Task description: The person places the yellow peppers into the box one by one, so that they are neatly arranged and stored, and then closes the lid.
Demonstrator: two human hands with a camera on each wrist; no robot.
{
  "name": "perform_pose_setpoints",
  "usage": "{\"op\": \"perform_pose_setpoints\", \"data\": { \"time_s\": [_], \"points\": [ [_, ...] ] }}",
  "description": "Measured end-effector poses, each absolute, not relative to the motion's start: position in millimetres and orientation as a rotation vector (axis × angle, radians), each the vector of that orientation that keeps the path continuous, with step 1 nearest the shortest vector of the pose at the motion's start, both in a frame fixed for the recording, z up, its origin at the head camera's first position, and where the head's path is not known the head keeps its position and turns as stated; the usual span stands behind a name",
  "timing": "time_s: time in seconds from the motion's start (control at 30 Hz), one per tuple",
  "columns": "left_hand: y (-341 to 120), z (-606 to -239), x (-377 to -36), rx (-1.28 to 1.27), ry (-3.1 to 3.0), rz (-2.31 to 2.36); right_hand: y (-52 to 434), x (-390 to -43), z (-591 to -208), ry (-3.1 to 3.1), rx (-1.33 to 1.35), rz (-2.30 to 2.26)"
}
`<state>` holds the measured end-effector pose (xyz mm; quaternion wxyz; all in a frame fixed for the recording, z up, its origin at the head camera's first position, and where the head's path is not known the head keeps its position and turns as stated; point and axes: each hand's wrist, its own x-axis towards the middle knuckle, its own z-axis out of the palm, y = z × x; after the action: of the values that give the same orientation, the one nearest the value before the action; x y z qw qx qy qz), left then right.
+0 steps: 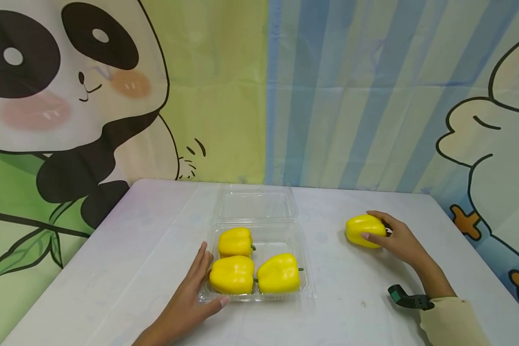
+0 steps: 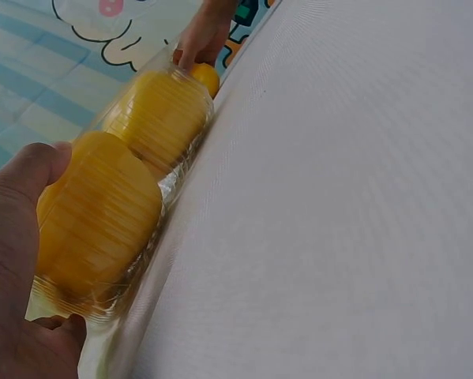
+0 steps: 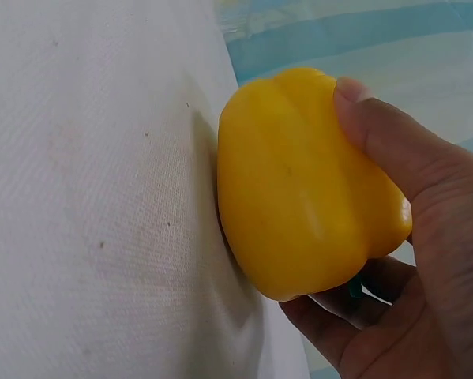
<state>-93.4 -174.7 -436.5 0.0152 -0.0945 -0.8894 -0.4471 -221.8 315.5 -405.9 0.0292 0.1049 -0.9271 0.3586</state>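
Four yellow peppers on the bench, one of them loose. The loose pepper (image 1: 364,230) lies on the bench's right side, well apart from the tray. The right hand (image 1: 399,239) grasps it: thumb across the near face, fingers (image 3: 331,320) curled round the far side, as the right wrist view shows plainly. The pepper's underside looks to touch the bench surface (image 1: 363,298).

Three other peppers sit in a clear plastic tray (image 1: 308,288) at bench centre: one at back left (image 1: 235,241), one at front left (image 1: 231,274), one at front right (image 1: 278,274), the two front ones touching. The tray's hinged lid (image 1: 257,204) lies open behind it, flat on the bench.

The left hand (image 1: 186,300) rests against the tray's left and front edge, fingers straight along the side, thumb laid along the front rim; released, not curled round anything. The left wrist view is blurred.

A dark wrist-worn device (image 1: 408,298) sits by the cream sleeve (image 1: 451,322). Cartoon panda and striped backdrop (image 1: 328,96) hang behind the bench.
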Motion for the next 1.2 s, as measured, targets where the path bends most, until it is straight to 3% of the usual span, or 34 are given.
{"op": "perform_pose_setpoints", "data": {
  "time_s": [0.6, 1.2],
  "points": [
    [-173.5, -437.4, -90.3, -0.377, -2.711, -1.398, 313.4, -221.2, -401.4, -2.866, 0.272, 1.074],
    [-175.0, -438.7, -89.7, -0.416, -2.679, -1.392, 291.3, -213.4, -382.8, -2.809, 0.411, 1.121]
  ]
}}
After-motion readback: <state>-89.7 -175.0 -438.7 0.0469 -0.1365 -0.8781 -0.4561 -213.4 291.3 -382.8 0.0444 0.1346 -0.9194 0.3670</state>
